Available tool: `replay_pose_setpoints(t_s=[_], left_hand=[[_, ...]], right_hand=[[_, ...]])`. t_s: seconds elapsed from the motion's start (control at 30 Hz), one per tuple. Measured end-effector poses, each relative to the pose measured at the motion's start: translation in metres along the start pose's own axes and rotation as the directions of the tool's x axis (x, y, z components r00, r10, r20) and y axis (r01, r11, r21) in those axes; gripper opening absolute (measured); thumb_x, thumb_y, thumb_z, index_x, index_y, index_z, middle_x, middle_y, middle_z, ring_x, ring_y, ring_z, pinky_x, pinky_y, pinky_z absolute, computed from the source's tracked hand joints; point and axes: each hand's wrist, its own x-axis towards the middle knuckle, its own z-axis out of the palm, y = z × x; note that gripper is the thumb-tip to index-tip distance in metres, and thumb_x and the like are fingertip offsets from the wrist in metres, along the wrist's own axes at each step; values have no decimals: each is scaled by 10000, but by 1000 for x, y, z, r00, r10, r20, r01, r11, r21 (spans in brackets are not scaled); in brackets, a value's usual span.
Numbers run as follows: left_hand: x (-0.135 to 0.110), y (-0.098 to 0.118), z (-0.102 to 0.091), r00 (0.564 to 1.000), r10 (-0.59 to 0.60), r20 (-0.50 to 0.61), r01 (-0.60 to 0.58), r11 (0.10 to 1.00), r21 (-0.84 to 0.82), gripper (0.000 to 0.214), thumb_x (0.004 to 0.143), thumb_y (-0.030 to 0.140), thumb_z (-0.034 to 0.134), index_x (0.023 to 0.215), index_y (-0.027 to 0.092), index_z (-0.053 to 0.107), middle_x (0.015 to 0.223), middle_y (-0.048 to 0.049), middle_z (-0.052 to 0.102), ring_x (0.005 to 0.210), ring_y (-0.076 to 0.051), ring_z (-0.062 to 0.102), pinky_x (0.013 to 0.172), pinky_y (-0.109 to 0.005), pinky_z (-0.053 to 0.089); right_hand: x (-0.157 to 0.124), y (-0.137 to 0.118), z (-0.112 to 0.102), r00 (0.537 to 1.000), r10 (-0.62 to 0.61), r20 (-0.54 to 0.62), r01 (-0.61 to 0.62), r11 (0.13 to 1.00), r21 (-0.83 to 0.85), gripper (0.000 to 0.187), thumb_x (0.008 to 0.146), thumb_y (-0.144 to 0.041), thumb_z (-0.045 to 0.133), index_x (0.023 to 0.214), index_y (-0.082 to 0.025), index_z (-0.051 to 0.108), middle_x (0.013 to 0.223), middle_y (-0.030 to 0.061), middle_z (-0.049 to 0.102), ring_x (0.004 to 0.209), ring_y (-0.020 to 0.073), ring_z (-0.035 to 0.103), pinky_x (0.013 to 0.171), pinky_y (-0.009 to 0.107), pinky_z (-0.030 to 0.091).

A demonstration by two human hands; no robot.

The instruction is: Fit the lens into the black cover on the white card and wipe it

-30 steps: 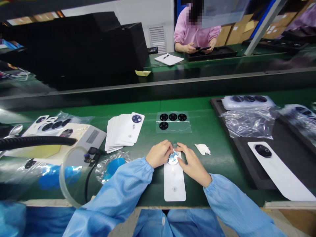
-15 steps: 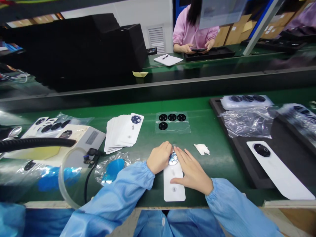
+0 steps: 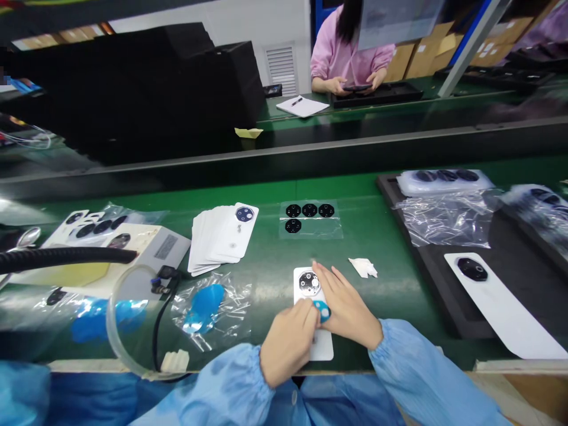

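Observation:
A white phone back panel (image 3: pixel 322 348) lies on the green bench in front of me, its round camera plate (image 3: pixel 307 284) showing dark lens circles at the top. My left hand (image 3: pixel 288 340) is closed over the panel's middle, pinching a small round blue film (image 3: pixel 322 310) with holes in it. My right hand (image 3: pixel 344 305) rests along the panel's right side, fingers stretched out, fingertips beside the camera plate. Behind the panel lies a clear sheet (image 3: pixel 331 229) carrying several black discs (image 3: pixel 309 210). A fanned stack of white panels (image 3: pixel 222 234) is to the left.
A dark tray (image 3: pixel 426 284) on the right holds plastic-wrapped parts and a white panel (image 3: pixel 501 302). Crumpled white paper (image 3: pixel 364 267) lies nearby. On the left are blue film (image 3: pixel 205 307), a clear hose (image 3: pixel 110 313) and a white box (image 3: pixel 164 245). A co-worker (image 3: pixel 337 53) sits opposite.
My left hand has moved from the camera plate toward me, and the blue film has come off the plate with it. My right hand has stayed in place.

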Motion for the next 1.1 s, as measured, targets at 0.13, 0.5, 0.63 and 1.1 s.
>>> replay_pose_setpoints(t_s=[0.13, 0.5, 0.63, 1.1], left_hand=[[-22, 13, -1, 997, -69, -34, 62, 982, -178, 175, 872, 34, 353, 860, 199, 412, 864, -39, 529, 760, -176, 538, 640, -290, 457], [-126, -105, -12, 360, -792, -493, 644, 594, -482, 248, 896, 348, 509, 1082, 193, 564, 819, -35, 643, 740, -187, 652, 629, -266, 536], [-132, -129, -2, 350, -772, -531, 700, 592, -400, 267, 862, 318, 534, 1080, 171, 579, 792, -33, 620, 674, -192, 636, 664, -320, 548], [-90, -86, -13, 488, -590, -643, 611, 757, -232, 171, 929, 217, 483, 1052, 195, 600, 1009, -72, 558, 912, -198, 596, 834, -329, 494]], right_hand=[[-2, 3, 4, 1000, -23, 1, 23, 1000, 11, 937, 777, -336, 605, 1494, -33, 84, 1526, 211, 255, 1426, 263, 226, 1181, 457, 208], [-8, 19, -1, 997, -44, 67, 26, 968, 249, 889, 827, -395, 664, 1502, -209, 116, 1528, 124, 300, 1417, 247, 261, 1169, 464, 270], [-10, 19, 1, 999, -33, 36, 25, 979, 200, 846, 872, -437, 601, 1514, -240, 87, 1542, 99, 276, 1413, 265, 269, 1159, 474, 297], [-4, 18, 4, 1000, -14, -11, 14, 999, 38, 1026, 741, -523, 707, 1497, -194, 95, 1536, 124, 255, 1447, 300, 133, 1183, 531, 177]])
